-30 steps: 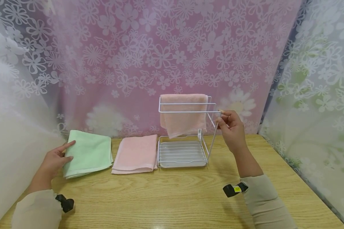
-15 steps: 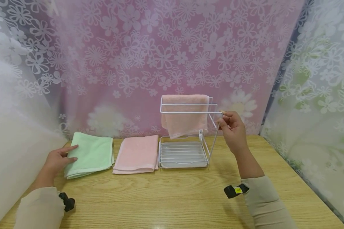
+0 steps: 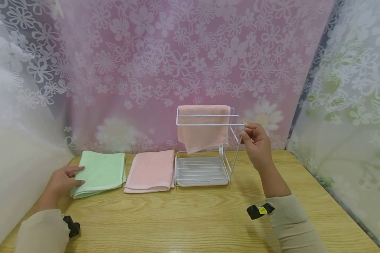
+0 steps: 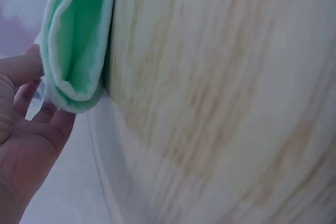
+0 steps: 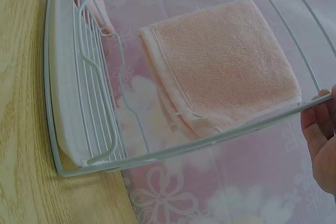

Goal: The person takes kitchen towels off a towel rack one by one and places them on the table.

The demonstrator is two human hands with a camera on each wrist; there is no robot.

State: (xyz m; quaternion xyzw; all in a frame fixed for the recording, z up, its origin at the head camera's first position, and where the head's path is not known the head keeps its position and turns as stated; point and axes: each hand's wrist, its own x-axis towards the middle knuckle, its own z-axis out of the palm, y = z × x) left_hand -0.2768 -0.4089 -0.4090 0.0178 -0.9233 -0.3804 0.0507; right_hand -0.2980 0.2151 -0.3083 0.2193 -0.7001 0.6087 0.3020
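Observation:
A folded green towel [image 3: 102,171] lies at the left of the table. My left hand [image 3: 57,182] is at its left edge, thumb and forefinger laid on top; the left wrist view shows the other fingers beside the towel's loose rounded fold [image 4: 79,40]. With thumb and fingers, my right hand [image 3: 258,146] grips the upper front corner of a white wire rack [image 3: 206,124]. Over the rack's rear top bar hangs a pink towel [image 3: 202,138] with a small tag. A second pink towel [image 3: 152,172], folded, lies flat between the green one and the rack.
A shallow white tray [image 3: 185,182] sits under the rack's lower wires. Bare wood table [image 3: 164,218] extends in front of the towels and rack. Flowered curtains [image 3: 158,70] stand behind and at both sides.
The green towel's raised far left part has sunk lower and flatter, and my left hand has come down with it. My right hand keeps its hold on the rack.

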